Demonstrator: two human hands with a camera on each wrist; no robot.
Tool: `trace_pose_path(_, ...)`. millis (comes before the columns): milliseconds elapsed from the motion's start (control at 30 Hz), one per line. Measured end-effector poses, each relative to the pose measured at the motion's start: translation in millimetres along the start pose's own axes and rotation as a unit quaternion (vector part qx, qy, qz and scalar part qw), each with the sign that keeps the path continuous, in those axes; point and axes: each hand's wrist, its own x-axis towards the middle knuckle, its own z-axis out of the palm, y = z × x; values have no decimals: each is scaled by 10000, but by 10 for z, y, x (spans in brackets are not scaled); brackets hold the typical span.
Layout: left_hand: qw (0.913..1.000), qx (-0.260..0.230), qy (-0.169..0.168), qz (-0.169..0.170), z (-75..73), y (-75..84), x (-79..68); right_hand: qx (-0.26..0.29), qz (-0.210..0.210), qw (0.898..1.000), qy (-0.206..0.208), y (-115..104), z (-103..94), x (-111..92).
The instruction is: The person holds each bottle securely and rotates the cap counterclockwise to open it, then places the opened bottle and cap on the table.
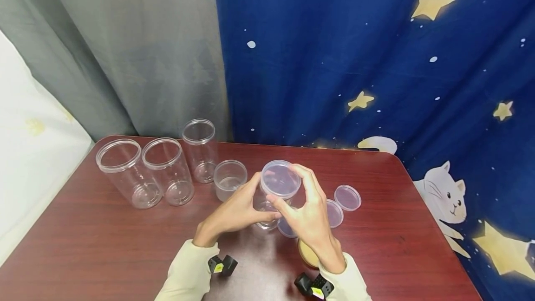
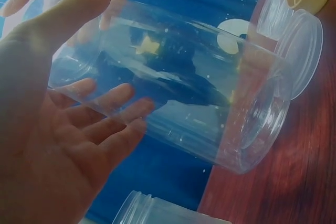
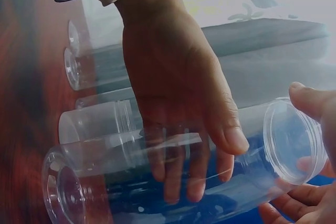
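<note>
A tall clear plastic jar [image 1: 264, 206] stands upright in front of me, its base close over the table. My left hand [image 1: 238, 210] holds the jar body from the left; the left wrist view shows its thumb on the near side and its fingers round the far side of the jar [image 2: 184, 87]. A translucent lid [image 1: 281, 179] lies over the jar's mouth. With thumb and fingers on opposite edges, my right hand [image 1: 311, 215] grips this lid. In the right wrist view the lidded end [image 3: 294, 140] sits between the right thumb and fingers.
Left on the table [image 1: 104, 245] are three tall lidless jars [image 1: 144, 194] and a short clear jar [image 1: 230, 175]. Loose translucent lids lie to the right, one [image 1: 348, 198] farthest out. A gold-coloured lid [image 1: 308, 253] is partly behind my right wrist. Curtains [image 1: 292, 59] hang behind.
</note>
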Motion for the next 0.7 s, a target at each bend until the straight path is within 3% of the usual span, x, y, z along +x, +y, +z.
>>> trace_pose_path(400,9999,-57,-126,8,-66,-29,-19,234,-2,9994,-240,-23,-20,17)
trace_pose_path(700,9979,-374,-522,68,-138,-55,-25,759,29,9955,-570,-9,-26,20)
